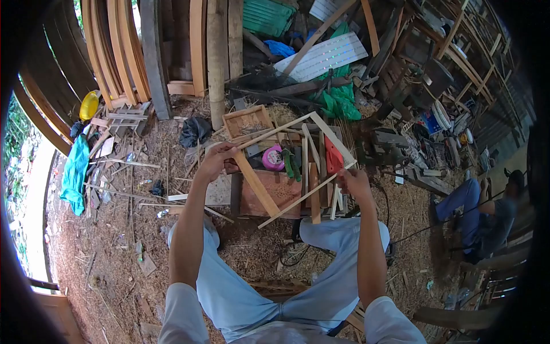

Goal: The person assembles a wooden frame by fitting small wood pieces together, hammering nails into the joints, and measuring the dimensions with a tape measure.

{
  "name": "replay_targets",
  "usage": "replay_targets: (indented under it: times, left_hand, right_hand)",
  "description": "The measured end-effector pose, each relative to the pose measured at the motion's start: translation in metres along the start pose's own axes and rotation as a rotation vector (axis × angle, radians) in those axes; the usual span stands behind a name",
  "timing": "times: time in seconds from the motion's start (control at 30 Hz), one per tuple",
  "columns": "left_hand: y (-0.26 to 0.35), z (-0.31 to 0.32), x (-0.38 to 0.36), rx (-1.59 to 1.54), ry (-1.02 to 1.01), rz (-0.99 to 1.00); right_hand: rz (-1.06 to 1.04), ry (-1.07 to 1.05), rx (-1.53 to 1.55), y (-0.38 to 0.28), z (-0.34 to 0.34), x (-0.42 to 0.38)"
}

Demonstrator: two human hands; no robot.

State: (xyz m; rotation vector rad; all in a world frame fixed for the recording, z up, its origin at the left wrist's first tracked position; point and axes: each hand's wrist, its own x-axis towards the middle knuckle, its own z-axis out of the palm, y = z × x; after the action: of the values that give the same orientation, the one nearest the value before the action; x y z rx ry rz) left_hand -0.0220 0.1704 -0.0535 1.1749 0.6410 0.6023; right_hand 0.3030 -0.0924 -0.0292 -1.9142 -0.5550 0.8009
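Observation:
A four-sided wooden frame [333,139] of thin strips is held tilted above my lap by both hands. My left hand [220,160] is closed around its left corner, at the top of an orange-brown strip [256,182]. My right hand [354,181] pinches the opposite side, near the corner where the pale strip meets the long lower strip. Through the frame show a pink rounded object [273,159], a green tool-like object [290,165] and a red object [333,156] close to my right hand. Beneath lies a reddish-brown board [263,194].
A small wooden box [246,120] stands beyond the frame. Wood scraps and shavings cover the ground [114,252]. A black plastic bag [196,132] lies left of a bamboo post [216,69]. Another person [492,212] sits at the right. Curved timbers [117,51] lean at the back left.

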Motion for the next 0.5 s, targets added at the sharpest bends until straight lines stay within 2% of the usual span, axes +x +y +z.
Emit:
replay_targets:
  times: [0.03, 0.13, 0.17, 0.23, 0.3, 0.37, 0.43, 0.5]
  left_hand:
    - [-0.002, 0.001, 0.003, -0.010, 0.003, -0.005]
    - [-0.009, 0.004, 0.011, 0.091, 0.042, -0.034]
    - [-0.008, 0.003, 0.013, 0.090, 0.046, -0.040]
    - [-0.009, -0.001, 0.019, 0.071, 0.019, -0.072]
    - [-0.011, -0.004, 0.025, 0.149, 0.048, -0.038]
    - [-0.016, -0.009, 0.025, 0.234, 0.076, -0.013]
    - [-0.018, -0.015, 0.027, 0.512, 0.083, 0.032]
    - [-0.020, -0.016, 0.029, 0.418, 0.102, -0.007]
  right_hand:
    - [0.004, -0.002, -0.010, 0.000, 0.000, 0.001]
    - [-0.027, 0.041, -0.457, 0.000, 0.005, -0.003]
    - [-0.022, 0.036, -0.460, 0.007, 0.007, 0.002]
    - [-0.128, 0.141, -0.793, 0.010, 0.011, 0.009]
    - [-0.076, 0.126, -0.818, -0.003, 0.012, 0.002]
    - [-0.040, 0.236, -0.992, -0.025, 0.017, -0.013]
    - [-0.019, 0.263, -0.900, -0.029, 0.014, -0.013]
    - [-0.047, 0.300, -0.902, -0.034, 0.014, -0.014]
